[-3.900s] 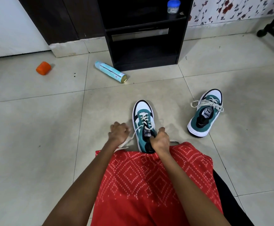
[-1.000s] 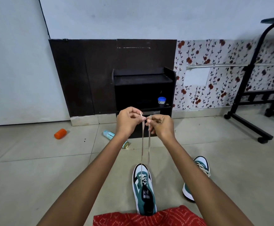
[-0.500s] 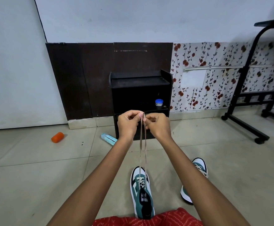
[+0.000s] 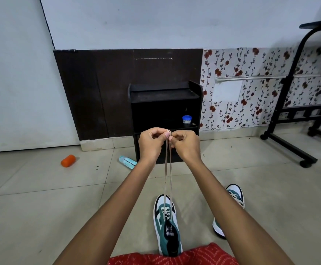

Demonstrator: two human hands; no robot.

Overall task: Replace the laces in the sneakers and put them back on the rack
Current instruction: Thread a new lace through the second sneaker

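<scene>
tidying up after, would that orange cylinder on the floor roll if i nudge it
Probably rolls: the orange cylinder lies on its rounded side on smooth tiles. Likely light, being small; its material is unclear.

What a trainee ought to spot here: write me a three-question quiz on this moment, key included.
1. True or false: the left hand and right hand both pinch the lace ends, stretched up from the near sneaker.
2. What stands on the shelf of the black rack? A) blue-lidded jar B) a sneaker C) an orange cap
3. Fill in: the second sneaker lies on the floor to the ___ of the near one.
Key: 1 true; 2 A; 3 right.
</scene>
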